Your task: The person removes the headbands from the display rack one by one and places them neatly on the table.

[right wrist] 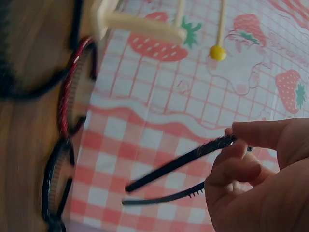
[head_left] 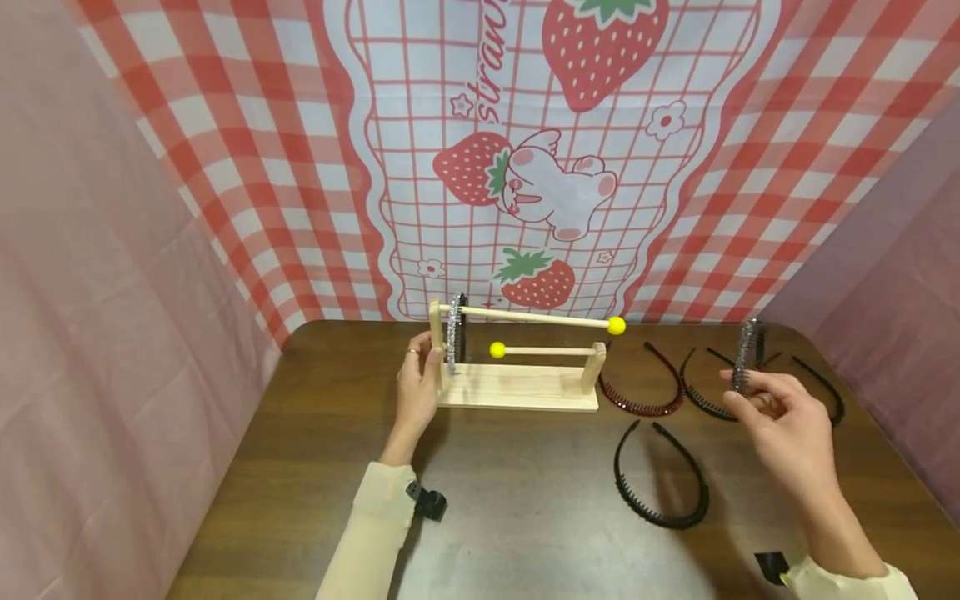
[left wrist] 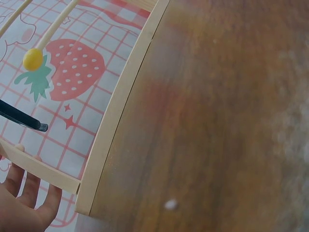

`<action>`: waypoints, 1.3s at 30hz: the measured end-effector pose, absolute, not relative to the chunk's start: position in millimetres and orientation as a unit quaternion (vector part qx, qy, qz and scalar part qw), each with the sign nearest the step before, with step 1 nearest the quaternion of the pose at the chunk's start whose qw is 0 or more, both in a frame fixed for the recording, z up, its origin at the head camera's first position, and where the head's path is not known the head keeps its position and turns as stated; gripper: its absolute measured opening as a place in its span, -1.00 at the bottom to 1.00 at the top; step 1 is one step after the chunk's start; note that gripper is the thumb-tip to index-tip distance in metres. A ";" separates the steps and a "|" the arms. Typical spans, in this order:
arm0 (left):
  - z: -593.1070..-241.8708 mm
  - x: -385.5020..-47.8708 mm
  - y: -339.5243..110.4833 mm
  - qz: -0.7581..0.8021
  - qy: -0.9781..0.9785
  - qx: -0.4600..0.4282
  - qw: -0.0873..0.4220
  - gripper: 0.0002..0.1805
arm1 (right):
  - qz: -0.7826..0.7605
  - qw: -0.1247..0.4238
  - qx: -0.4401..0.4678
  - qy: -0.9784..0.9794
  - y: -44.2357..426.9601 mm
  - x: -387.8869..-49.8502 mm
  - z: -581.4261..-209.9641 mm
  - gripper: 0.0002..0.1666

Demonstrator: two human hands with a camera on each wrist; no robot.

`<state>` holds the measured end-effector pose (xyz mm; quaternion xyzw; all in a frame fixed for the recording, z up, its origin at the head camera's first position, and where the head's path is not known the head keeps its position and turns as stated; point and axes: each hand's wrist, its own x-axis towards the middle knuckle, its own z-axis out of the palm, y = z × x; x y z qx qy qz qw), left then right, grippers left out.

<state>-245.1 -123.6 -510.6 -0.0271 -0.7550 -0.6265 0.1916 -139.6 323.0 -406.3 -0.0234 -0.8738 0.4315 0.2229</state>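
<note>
A small wooden rack point(head_left: 517, 388) stands toward the back of the table, with two rods tipped by yellow balls. My left hand point(head_left: 416, 385) grips its left upright; in the left wrist view the fingers point(left wrist: 30, 188) reach behind that post. A silvery glitter headband point(head_left: 452, 333) hangs on the upper rod beside this hand. Off to the right, my right hand point(head_left: 787, 421) pinches a dark sparkly headband point(head_left: 744, 354) between thumb and fingers, raised above the table. The right wrist view shows this headband's two ends point(right wrist: 164, 174) pointing away from the hand.
On the table point(head_left: 510, 517) right of the rack lie a dark red headband point(head_left: 645, 409) and several black ones, partly behind my right hand. Another black headband point(head_left: 663, 522) lies nearer the front. A strawberry-print cloth point(head_left: 525, 275) hangs behind the table.
</note>
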 end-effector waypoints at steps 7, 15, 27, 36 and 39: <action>-517.9 -248.7 -125.7 -0.632 -0.743 -0.050 0.215 -0.27 | 0.323 0.247 -0.061 -0.911 342.5 -130.4 -412.8 -0.64; -519.6 -248.6 -125.8 -0.635 -0.737 -0.055 0.226 -0.27 | 0.305 0.227 -0.073 -0.922 358.3 -121.0 -421.0 -0.61; -509.1 -245.4 -123.8 -0.637 -0.748 -0.029 0.184 -0.35 | 0.244 0.325 -0.021 -0.913 380.1 -106.8 -439.0 -0.71; -508.6 -243.4 -121.1 -0.634 -0.746 -0.032 0.199 -0.22 | 0.255 0.313 -0.040 -0.914 387.5 -98.7 -445.5 -0.68; -508.3 -243.4 -121.1 -0.632 -0.747 -0.032 0.202 -0.22 | 0.258 0.303 -0.041 -0.917 388.9 -95.7 -447.6 -0.67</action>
